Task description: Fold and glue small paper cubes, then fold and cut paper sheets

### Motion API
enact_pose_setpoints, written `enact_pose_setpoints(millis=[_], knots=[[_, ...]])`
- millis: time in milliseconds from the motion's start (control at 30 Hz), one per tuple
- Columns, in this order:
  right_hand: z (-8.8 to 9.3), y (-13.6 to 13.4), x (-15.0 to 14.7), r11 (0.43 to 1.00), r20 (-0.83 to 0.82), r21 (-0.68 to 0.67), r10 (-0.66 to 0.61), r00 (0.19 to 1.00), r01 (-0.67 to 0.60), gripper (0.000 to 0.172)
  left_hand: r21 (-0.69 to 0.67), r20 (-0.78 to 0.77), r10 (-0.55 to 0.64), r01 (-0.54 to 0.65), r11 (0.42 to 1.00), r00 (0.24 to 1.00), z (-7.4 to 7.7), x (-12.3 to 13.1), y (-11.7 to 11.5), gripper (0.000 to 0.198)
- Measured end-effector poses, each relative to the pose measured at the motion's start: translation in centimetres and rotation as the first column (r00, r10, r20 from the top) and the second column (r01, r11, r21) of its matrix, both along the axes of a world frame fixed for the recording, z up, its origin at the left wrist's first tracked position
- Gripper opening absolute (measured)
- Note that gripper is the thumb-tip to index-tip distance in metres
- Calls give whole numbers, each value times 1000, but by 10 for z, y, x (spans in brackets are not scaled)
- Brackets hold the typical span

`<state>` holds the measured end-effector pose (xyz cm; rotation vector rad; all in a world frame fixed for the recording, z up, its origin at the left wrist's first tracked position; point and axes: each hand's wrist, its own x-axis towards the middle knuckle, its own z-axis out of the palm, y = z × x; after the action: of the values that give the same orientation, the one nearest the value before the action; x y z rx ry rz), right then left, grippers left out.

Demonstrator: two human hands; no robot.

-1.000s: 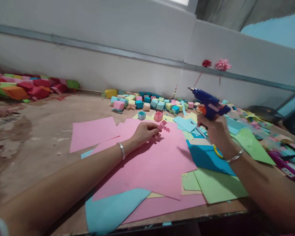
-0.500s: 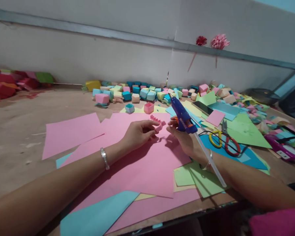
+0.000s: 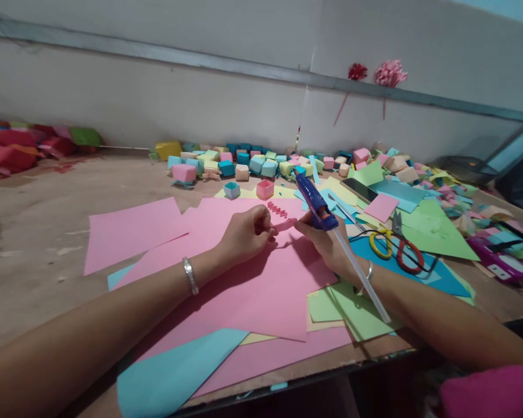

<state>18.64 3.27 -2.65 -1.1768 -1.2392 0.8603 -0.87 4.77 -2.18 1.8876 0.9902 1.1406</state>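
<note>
Between my hands is a small folded pink paper strip (image 3: 285, 224), just above a large pink sheet (image 3: 261, 296). My left hand (image 3: 249, 233) pinches its left end, fingers curled in. My right hand (image 3: 329, 242) is closed around a blue hot glue gun (image 3: 314, 200), its nozzle pointing up and away, with a white glue stick (image 3: 361, 276) sticking out of the back. The right fingertips also reach the strip's right end. A zigzag-edged pink paper piece (image 3: 278, 209) lies just beyond the strip. Farther back stand a small open pink paper box (image 3: 265, 188) and a blue one (image 3: 232, 190).
Scissors (image 3: 404, 249) with red and yellow handles lie on blue paper at right, a cable across them. Behind them is a dark phone (image 3: 358, 189). Many paper cubes (image 3: 242, 165) line the wall; red ones (image 3: 13, 151) are heaped far left. A purple device (image 3: 499, 261) sits right.
My left fingers have curled tighter, and the strip now stretches between both hands. The right hand has tilted the glue gun, its nozzle shifting slightly left and lower. The view has shifted slightly.
</note>
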Motion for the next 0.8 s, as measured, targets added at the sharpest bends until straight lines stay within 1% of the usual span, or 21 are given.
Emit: enact_pose_setpoints(millis=[67, 133, 200, 267, 300, 367, 467, 533, 600, 700, 733, 800], knots=[[0, 0, 0, 1000, 13, 4, -29, 999, 29, 26, 108, -97, 74, -63, 992, 993, 2, 0, -2, 21], [-2, -1, -1, 999, 7, 27, -25, 1000, 25, 26, 206, -169, 125, -90, 975, 978, 3, 1, -4, 23], [-2, -2, -1, 999, -30, 39, -13, 999, 14, 27, 270, -198, 154, -97, 958, 968, 4, 2, -6, 24], [0, -3, -3, 999, -71, 35, -2, 997, 5, 27, 293, -197, 176, -113, 949, 964, 6, 3, -8, 22], [2, -4, -4, 1000, -80, 30, 5, 997, -3, 27, 286, -186, 183, -125, 950, 965, 6, 3, -8, 20], [7, -7, -5, 999, -67, 26, 47, 997, -45, 25, 223, -137, 160, -127, 966, 978, 7, 4, -8, 16], [15, -13, -6, 986, -10, 26, 163, 987, -162, 24, 96, -13, 60, -58, 994, 998, 6, 5, -7, 19], [16, -17, -4, 972, 26, 21, 235, 972, -235, 25, 55, 44, 28, -30, 998, 999, 5, 5, -5, 15], [13, -19, -2, 956, 79, 22, 289, 954, -291, 25, 29, 77, 18, -21, 999, 997, 3, 4, -3, 14], [3, -19, 0, 948, 165, 47, 305, 938, -316, 23, -33, 122, -31, 35, 999, 992, 3, 4, -4, 16], [-1, -19, 0, 948, 177, 54, 301, 937, -314, 23, -68, 142, -54, 64, 996, 988, 4, 5, -5, 17], [-7, -16, 1, 946, 151, 59, 307, 940, -319, 22, -164, 188, -95, 126, 978, 978, 6, 6, -7, 17]])
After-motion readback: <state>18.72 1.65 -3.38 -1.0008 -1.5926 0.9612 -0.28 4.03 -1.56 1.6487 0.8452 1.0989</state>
